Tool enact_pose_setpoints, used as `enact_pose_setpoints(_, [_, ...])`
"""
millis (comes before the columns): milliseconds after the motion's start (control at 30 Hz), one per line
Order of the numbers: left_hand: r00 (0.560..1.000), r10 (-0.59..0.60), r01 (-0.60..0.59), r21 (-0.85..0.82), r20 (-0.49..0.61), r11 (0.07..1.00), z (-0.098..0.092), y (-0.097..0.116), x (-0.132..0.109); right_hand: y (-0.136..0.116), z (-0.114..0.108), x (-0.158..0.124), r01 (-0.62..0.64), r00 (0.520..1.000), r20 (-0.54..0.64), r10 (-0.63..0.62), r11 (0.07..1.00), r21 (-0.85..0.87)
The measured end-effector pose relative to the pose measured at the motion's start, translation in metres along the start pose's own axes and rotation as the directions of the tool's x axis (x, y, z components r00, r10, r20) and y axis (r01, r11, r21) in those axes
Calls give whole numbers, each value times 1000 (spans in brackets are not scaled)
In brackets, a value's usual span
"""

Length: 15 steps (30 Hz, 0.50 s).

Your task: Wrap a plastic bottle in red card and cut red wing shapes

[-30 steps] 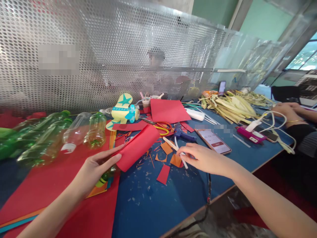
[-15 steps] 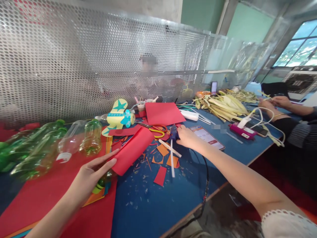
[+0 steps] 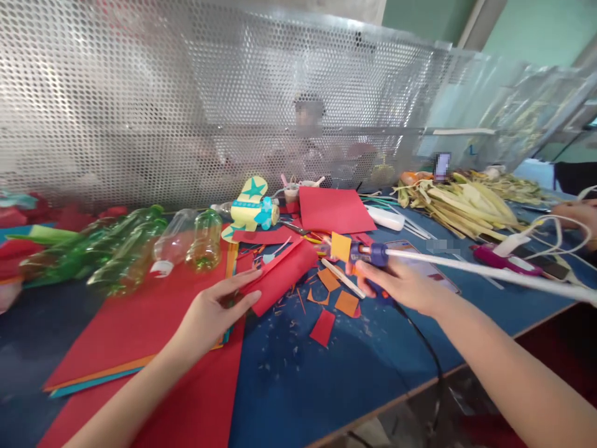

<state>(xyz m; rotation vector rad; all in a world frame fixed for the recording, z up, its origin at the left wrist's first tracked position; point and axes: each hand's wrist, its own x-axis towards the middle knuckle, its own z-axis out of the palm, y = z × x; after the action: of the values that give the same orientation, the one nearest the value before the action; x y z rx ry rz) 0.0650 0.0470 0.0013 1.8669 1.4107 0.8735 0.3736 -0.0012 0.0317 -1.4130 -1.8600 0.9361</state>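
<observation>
My left hand (image 3: 212, 311) pinches the near end of a rolled sheet of red paper (image 3: 290, 272), thumb on one side and fingers on the other. In my right hand (image 3: 401, 283) is a blue hot glue gun (image 3: 366, 254), raised over the table with its nozzle pointing left towards the roll. A long white glue stick (image 3: 471, 267) sticks out of its back end. A small yellow-orange paper piece (image 3: 341, 247) shows at the nozzle; whether it clings there I cannot tell. Gun and roll are close, and their exact gap is unclear.
Paper scraps (image 3: 323, 328) litter the blue table (image 3: 280, 398). Plastic bottles (image 3: 128, 261) lie at left beside red sheets (image 3: 125, 323). A decorated bottle plane (image 3: 252, 211), a red sheet (image 3: 333, 210), a phone (image 3: 433, 274), dried husks (image 3: 471, 202) and a purple power strip (image 3: 506, 260) stand farther back.
My right hand has lifted the glue gun off the table and turned it, so the glue stick now points right. The view has swung right; my left hand still holds the red roll.
</observation>
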Motion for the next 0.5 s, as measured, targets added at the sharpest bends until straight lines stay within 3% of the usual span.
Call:
enact_pose_setpoints(133, [1000,13,-14,45,14,999,2,4,-5,-22,35,2,12,981,191,-42,988,153])
enact_pose_setpoints(267, [999,50,-52,94,21,994,3,1,-7,-28,53,0,-10,980,197,-10,995,101])
enact_pose_setpoints(500, [996,85,-86,114,12,990,7,-3,-11,-34,63,-6,-42,988,149,48,998,-39])
